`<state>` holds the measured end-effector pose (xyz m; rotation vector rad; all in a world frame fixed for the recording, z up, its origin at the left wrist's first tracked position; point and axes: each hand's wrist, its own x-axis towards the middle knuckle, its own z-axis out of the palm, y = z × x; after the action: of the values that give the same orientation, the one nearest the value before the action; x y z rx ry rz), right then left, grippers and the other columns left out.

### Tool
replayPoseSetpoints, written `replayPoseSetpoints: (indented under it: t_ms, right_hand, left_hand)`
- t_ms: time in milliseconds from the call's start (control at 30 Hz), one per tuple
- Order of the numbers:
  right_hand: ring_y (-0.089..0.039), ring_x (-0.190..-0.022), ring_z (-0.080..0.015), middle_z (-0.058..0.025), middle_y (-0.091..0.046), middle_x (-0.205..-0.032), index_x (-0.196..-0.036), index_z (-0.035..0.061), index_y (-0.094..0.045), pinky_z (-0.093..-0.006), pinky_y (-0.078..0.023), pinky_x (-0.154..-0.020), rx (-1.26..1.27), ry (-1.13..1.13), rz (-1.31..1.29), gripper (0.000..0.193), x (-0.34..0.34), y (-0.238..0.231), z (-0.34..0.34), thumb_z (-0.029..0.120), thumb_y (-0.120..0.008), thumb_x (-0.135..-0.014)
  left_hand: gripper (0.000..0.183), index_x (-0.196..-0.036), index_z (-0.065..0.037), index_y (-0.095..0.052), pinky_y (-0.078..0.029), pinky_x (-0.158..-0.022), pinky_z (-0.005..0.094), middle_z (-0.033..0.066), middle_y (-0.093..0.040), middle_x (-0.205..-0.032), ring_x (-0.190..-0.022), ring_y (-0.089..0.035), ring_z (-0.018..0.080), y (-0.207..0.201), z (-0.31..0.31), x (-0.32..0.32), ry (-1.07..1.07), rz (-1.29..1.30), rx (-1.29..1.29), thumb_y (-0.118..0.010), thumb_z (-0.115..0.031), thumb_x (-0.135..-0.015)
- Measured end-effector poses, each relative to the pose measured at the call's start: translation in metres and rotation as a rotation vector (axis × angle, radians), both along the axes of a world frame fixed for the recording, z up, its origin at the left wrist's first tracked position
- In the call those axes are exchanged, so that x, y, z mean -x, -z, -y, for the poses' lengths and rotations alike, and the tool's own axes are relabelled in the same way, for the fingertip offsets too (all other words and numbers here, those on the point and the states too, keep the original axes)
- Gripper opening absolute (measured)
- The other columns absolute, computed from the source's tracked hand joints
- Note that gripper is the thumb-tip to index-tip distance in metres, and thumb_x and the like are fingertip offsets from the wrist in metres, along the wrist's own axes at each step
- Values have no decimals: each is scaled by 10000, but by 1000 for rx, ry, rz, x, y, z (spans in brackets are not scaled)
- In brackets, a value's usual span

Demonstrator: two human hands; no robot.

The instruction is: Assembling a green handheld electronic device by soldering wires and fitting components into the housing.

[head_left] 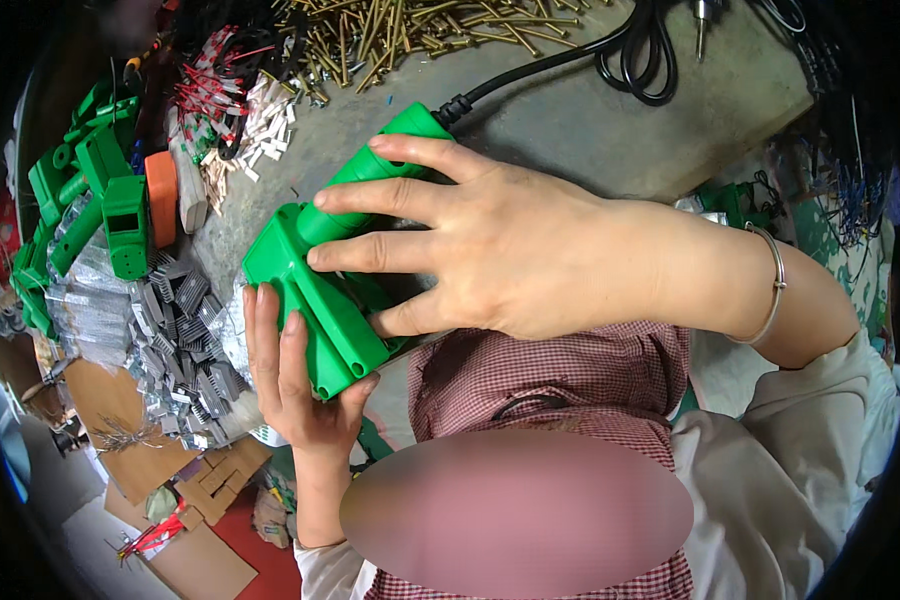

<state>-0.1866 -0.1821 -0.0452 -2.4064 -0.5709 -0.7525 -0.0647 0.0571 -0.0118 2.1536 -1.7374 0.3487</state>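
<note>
A green plastic power-tool housing (315, 290) with a tube-shaped handle is held between my two hands above the bench. A black power cord (560, 58) leaves the handle's upper end. My left hand (300, 370) grips the wide lower end, fingers along its left side and thumb at its bottom corner. From the right, my right hand (470, 235) lies over the handle, fingers spread across it and thumb against the body's lower side. The palm side of this hand is hidden, as is the underside of the housing.
Brass-coloured screws (400, 40) are heaped at the back of the bench (630, 150). A metal driver bit (701, 35) hangs at the top right. To the left lie white connectors (265, 125), more green housings (105, 200), an orange piece (160, 198) and grey finned parts (185, 330).
</note>
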Motion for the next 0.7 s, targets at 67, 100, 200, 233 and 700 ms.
replayPoseSetpoints:
  t_ms: [67, 100, 200, 233, 700]
  right_hand:
    - [-448, -1347, -308, -86, -591, -1335, -983, 237, -775, -550, -256, -1175, -13, 7, -7, 255, 0, 0, -3, 216, -619, -782]
    - [-447, -1349, -305, -84, -591, -1334, -980, 238, -776, -551, -249, -1179, 8, 22, -20, 252, 1, -1, -5, 218, -620, -784]
    - [-422, -1371, -298, -78, -569, -1364, -987, 234, -774, -551, -220, -1194, 25, 43, -45, 245, 3, -3, -8, 217, -619, -799]
    - [-408, -1381, -296, -78, -559, -1376, -987, 224, -774, -552, -213, -1195, 44, 47, -73, 239, 4, -3, -8, 213, -619, -806]
    - [-594, -1160, -307, -126, -589, -1313, -1182, 49, -647, -416, -509, -950, -155, 286, -71, 420, -6, -20, 5, 53, -608, -764]
  left_hand:
    - [715, -1398, -52, -477, -382, -1067, 607, 267, -481, -1420, -1303, -462, 498, -1, 0, 1, -3, -4, 2, -634, -539, -899]
    - [700, -1394, -52, -482, -378, -1068, 615, 273, -480, -1417, -1304, -454, 508, -1, -1, 0, 1, -7, -2, -639, -525, -902]
    - [685, -1386, -55, -490, -377, -1068, 621, 282, -480, -1410, -1301, -453, 516, 0, 0, 0, -2, -7, -7, -646, -515, -902]
    - [685, -1386, -55, -490, -377, -1068, 621, 282, -480, -1410, -1301, -453, 516, 0, 0, -1, -1, -8, -12, -646, -515, -902]
    - [703, -1331, -104, -569, -389, -1066, 579, 256, -487, -1408, -1304, -453, 496, -4, -2, 0, 16, -79, -42, -731, -540, -804]
